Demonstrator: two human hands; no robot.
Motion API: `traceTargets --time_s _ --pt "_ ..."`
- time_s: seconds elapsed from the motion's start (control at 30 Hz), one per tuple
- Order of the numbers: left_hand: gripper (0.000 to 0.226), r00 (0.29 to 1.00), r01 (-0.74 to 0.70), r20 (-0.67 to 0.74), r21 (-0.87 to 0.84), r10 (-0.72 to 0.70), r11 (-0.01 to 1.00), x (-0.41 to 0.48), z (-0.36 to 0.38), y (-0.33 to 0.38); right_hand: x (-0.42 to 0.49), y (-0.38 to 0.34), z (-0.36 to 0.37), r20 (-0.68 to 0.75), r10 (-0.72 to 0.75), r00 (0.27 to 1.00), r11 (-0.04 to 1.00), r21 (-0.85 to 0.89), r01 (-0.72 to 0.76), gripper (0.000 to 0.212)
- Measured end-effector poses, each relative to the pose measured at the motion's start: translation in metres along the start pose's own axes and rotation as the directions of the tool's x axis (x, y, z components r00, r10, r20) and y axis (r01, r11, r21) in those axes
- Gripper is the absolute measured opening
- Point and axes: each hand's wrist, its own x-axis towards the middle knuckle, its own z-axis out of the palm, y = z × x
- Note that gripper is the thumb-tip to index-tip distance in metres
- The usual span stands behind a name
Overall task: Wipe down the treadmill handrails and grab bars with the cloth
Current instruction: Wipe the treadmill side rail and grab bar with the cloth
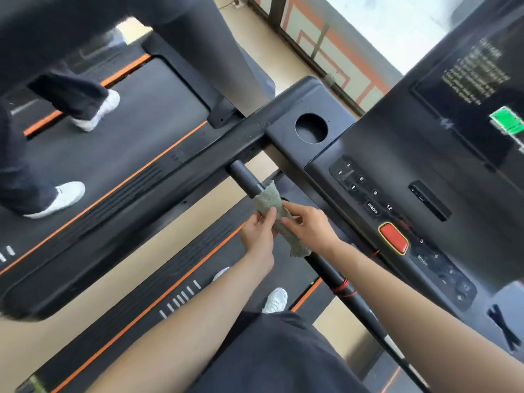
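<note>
Grey-green cloth (279,219) wrapped round black grab bar (326,268), left hand (259,236) and right hand (310,226) gripping it between them

This is a gym or fitness room. Two machines stand side by side, each with a black belt edged in orange. The near treadmill (198,265) carries a console (397,154) with numbered keys (361,179), a red stop button (393,238), a round cup holder (311,128) and a screen (479,78). On the neighbouring treadmill (136,123) are another person's legs in white trainers (66,197). A large window (382,24) lies beyond.
</note>
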Motion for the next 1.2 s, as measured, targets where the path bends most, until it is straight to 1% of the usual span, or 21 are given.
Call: traceTargets --time_s 0.13,0.23,0.3,0.4,0.47,0.53,0.6,0.7,0.8,0.87,0.93,1.0,1.1,1.2 --pt "0.019 0.996 -0.075 -0.047 -0.038 0.073 0.996 0.023 -0.003 0.023 0.033 -0.02 0.003 -0.005 -0.007 1.0 0.999 -0.042 0.007 0.048" --pt "0.017 0.989 -0.098 -0.114 -0.042 0.092 0.994 0.035 -0.005 0.036 0.057 -0.035 0.004 0.012 -0.014 1.0 0.999 -0.048 0.015 0.045" --pt "0.013 0.983 -0.108 -0.158 -0.055 0.098 0.993 0.041 -0.005 0.042 0.071 -0.046 0.004 -0.014 -0.02 1.0 0.999 -0.047 0.019 0.04" --pt "0.011 0.967 -0.106 -0.246 -0.123 0.073 0.987 0.051 -0.005 0.052 0.086 -0.064 0.005 -0.072 -0.039 0.997 0.999 -0.024 0.038 0.03" --pt "0.013 0.951 -0.109 -0.305 -0.174 0.052 0.979 0.058 -0.002 0.064 0.095 -0.075 0.007 -0.081 -0.059 0.995 0.998 -0.023 0.057 0.03" --pt "0.015 0.946 -0.09 -0.325 -0.229 0.011 0.969 0.064 0.0 0.073 0.102 -0.084 0.009 -0.106 -0.08 0.991 0.997 -0.029 0.077 0.027" --pt "0.014 0.954 -0.054 -0.299 -0.262 -0.028 0.964 0.068 0.002 0.079 0.109 -0.092 0.01 -0.164 -0.062 0.985 0.998 0.016 0.066 0.019" --pt "0.023 0.973 0.033 -0.211 -0.276 -0.094 0.96 0.071 0.003 0.082 0.116 -0.099 0.011 -0.218 0.047 0.975 0.99 0.144 -0.015 0.014" --pt "0.029 0.986 0.07 -0.131 -0.264 -0.107 0.962 0.072 0.0 0.084 0.123 -0.096 0.013 -0.18 0.116 0.977 0.973 0.219 -0.075 0.017" --pt "0.03 0.994 0.066 -0.067 -0.255 -0.086 0.965 0.07 -0.005 0.082 0.124 -0.093 0.01 -0.144 0.117 0.983 0.969 0.235 -0.081 0.014" --pt "0.031 0.997 0.07 -0.025 -0.25 -0.078 0.966 0.068 -0.008 0.08 0.122 -0.092 0.004 -0.1 0.102 0.99 0.973 0.219 -0.078 0.012" --pt "0.034 0.996 0.08 -0.031 -0.22 -0.089 0.972 0.069 -0.011 0.078 0.118 -0.089 0.0 -0.049 0.093 0.995 0.982 0.172 -0.083 0.024" --pt "0.037 0.989 0.124 -0.06 -0.169 -0.135 0.978 0.072 -0.013 0.076 0.108 -0.088 -0.002 -0.013 0.033 0.999 0.999 -0.002 -0.033 0.043" --pt "0.04 0.98 0.181 -0.061 -0.128 -0.19 0.975 0.073 -0.015 0.071 0.094 -0.083 -0.003 0.042 0.013 0.999 0.992 -0.126 -0.007 0.056"
